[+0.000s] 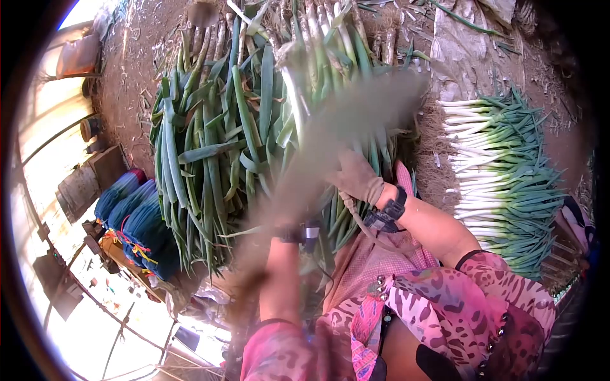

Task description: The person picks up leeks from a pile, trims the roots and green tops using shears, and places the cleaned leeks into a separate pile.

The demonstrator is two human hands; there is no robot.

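My right hand point(360, 178), in a brownish glove with a dark watch at the wrist, is over the near side of a large pile of long onions point(210, 140). Its fingers look curled, but a wide blurred grey-green streak point(330, 136) hides their tips and whatever they hold. A thin hose point(356, 216) runs down from beside this hand. My left forearm point(281, 270) reaches up to the pile's near edge with a dark band at the wrist. The same streak covers my left hand, so its fingers do not show. One pale onion stalk point(292, 92) stands out above the streak.
To the right lies a long row of cleaned onions point(473, 171), white ends facing the pile. Blue-green netted bundles point(143, 219) sit at the left. A pale sheet point(467, 47) covers ground at the upper right, and peelings litter the brown soil point(136, 70).
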